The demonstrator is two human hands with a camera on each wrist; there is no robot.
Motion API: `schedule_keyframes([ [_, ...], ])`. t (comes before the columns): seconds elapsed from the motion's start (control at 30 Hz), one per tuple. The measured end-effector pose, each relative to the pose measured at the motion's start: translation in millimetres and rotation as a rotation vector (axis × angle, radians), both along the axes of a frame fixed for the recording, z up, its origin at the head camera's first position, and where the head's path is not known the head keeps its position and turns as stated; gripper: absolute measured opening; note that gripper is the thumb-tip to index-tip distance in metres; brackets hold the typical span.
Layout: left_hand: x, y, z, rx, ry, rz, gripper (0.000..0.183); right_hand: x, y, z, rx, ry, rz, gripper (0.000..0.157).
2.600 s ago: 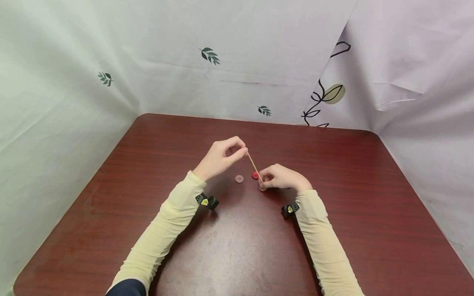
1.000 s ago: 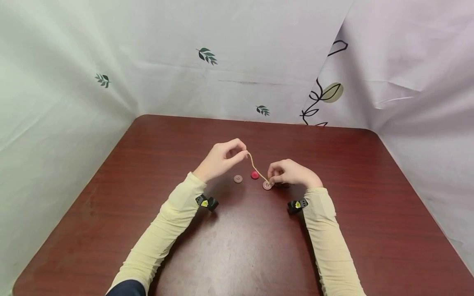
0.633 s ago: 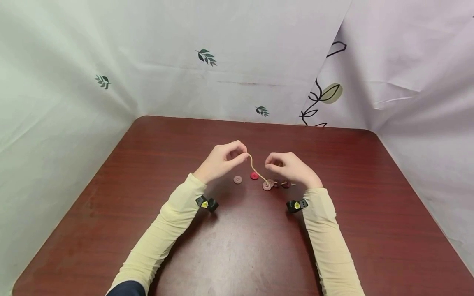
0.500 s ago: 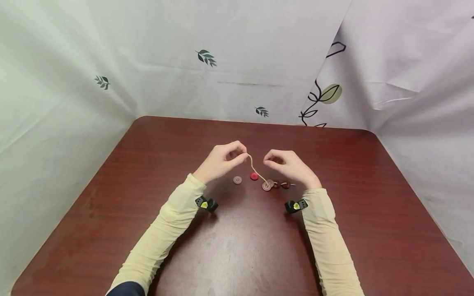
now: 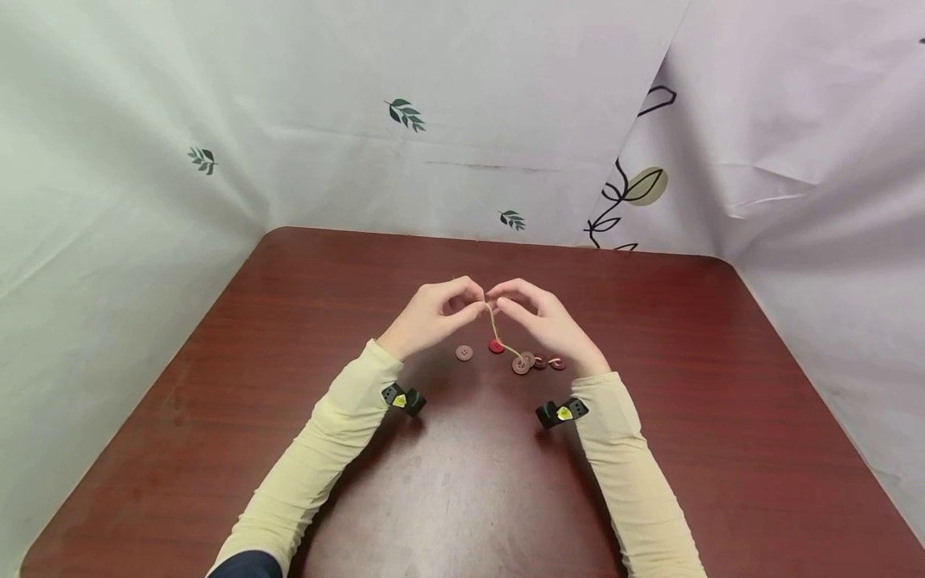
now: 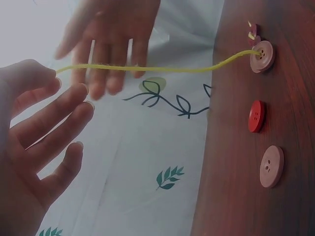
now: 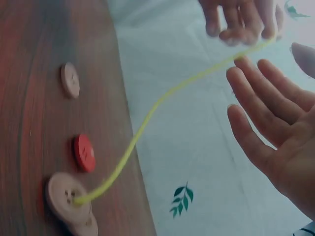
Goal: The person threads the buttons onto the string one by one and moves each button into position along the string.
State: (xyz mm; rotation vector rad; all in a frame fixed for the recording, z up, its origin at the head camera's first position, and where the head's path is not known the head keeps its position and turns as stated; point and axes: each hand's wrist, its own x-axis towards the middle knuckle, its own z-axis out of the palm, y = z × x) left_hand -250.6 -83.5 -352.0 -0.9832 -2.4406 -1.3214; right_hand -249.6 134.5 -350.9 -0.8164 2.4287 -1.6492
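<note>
over the red-brown table (image 5: 448, 482), left hand (image 5: 426, 318), fingers pinched on yellow string (image 6: 172, 70); right hand (image 5: 552, 325), fingers parted close by

No word, number or brand can be read in any view. In the head view, a small yellow patch (image 5: 400, 400) is on the black camera (image 5: 415, 402) at the left sleeve (image 5: 318, 449), toward seven o'clock from the centre; its marks are too small for reading. A second yellow patch (image 5: 564, 413) is on the other black camera (image 5: 547, 415), at the right sleeve (image 5: 636, 474), toward five o'clock, and also this one is not readable.
</note>
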Motion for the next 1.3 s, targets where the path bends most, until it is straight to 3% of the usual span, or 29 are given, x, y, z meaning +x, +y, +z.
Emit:
schedule_keyframes([
  [0.37,-0.9,0.4,-2.4,-0.024,0.035,-0.016,0.007,1.0,-6.5,-4.3,0.003,-0.012,0.027,0.023],
  [0.67,-1.2,0.3,-2.2,-0.038,0.065,0.004,0.005,1.0,-6.7,-2.0,0.060,0.010,-0.072,0.015],
  [1.03,-2.7,-0.5,-3.7,-0.043,0.061,0.005,0.006,-0.4,-4.2,-2.9,0.074,0.013,-0.105,0.013],
  [1.3,-3.8,-0.4,-6.7,-0.087,-0.004,-0.017,0.024,-1.4,-2.0,-3.8,0.073,0.048,-0.103,0.011],
])
